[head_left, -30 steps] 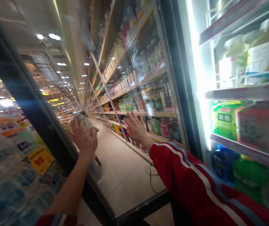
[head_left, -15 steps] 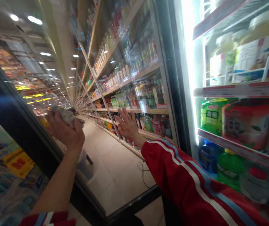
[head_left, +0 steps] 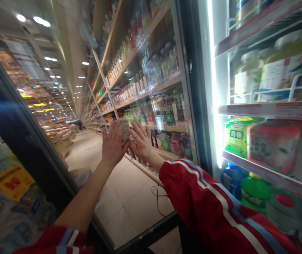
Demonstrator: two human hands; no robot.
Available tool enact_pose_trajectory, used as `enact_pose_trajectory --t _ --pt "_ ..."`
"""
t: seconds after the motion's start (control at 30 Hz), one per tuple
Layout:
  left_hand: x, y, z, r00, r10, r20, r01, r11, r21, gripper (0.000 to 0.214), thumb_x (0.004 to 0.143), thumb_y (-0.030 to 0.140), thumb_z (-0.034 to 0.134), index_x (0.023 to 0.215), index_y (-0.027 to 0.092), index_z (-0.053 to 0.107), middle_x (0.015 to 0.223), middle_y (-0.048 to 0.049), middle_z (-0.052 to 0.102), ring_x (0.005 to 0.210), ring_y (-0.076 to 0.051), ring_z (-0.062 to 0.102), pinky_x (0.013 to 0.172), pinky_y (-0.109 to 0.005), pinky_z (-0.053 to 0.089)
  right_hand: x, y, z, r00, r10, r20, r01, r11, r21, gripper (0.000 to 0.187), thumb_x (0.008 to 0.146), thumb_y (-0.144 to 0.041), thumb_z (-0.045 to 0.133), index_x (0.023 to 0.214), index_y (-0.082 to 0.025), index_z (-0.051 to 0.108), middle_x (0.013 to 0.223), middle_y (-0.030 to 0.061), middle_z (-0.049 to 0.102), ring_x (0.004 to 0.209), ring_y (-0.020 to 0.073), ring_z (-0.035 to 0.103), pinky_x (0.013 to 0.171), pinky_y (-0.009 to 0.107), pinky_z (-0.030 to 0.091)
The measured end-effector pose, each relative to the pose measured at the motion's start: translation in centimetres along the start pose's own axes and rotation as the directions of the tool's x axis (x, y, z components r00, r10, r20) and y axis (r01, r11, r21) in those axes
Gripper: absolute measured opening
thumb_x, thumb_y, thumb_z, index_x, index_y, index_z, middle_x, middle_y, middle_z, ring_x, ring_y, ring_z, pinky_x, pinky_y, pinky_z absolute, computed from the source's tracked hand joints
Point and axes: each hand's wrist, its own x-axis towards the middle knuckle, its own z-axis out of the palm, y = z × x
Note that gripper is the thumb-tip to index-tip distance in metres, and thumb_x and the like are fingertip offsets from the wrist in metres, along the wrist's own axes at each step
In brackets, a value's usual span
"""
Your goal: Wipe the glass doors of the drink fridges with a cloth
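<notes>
My left hand (head_left: 113,144) presses a greyish cloth (head_left: 125,129) flat to the glass door (head_left: 153,231) of a fridge, its fingers laid over the cloth. Right beside it, my right hand (head_left: 141,143) rests against the same pane with fingers spread and nothing held. The two hands meet or nearly touch at the cloth's right edge. Part of the cloth is hidden under my left fingers. Through the pane, shelves of bottles show behind both hands.
To the right, lit fridge shelves (head_left: 272,110) hold bottled drinks, a green pack (head_left: 236,135) and a red pack (head_left: 273,148). A yellow price sign (head_left: 14,178) is at the left. A dark cable (head_left: 158,203) lies on the tiled floor beyond the glass.
My left hand has moved right across the pane with the cloth, from the far left to beside my right hand. My right hand has stayed nearly in place.
</notes>
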Motion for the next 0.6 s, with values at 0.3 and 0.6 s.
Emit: enact_pose_trajectory --t 0.3,0.6 --pt "-3.3 -3.6 -4.9 0.985 -0.073 -0.154 0.082 0.995 0.054 0.069 0.086 0.037 0.050 0.144 0.017 0.020 0.150 -0.0155 0.025 0.140 -0.025 0.018 0.114 -0.044 0.011 1.8 -3.2 0.8 0.994 -0.101 0.038 0.098 0.993 0.070 0.048 0.087 -0.052 0.044 0.125 -0.023 0.052 0.143 0.0027 0.043 0.139 0.0249 0.021 0.114 0.054 -0.002" --pt "-1.0 -1.7 -0.4 0.966 -0.138 -0.220 0.178 0.969 0.174 0.050 0.088 0.035 0.045 0.135 0.018 0.041 0.145 -0.0140 0.035 0.139 -0.026 0.021 0.114 -0.049 0.002 0.4 4.3 -1.5 0.975 0.184 -0.128 -0.191 0.981 -0.044 0.044 0.083 -0.026 0.044 0.127 -0.021 0.050 0.144 0.0081 0.040 0.139 0.0270 0.021 0.111 0.054 0.012"
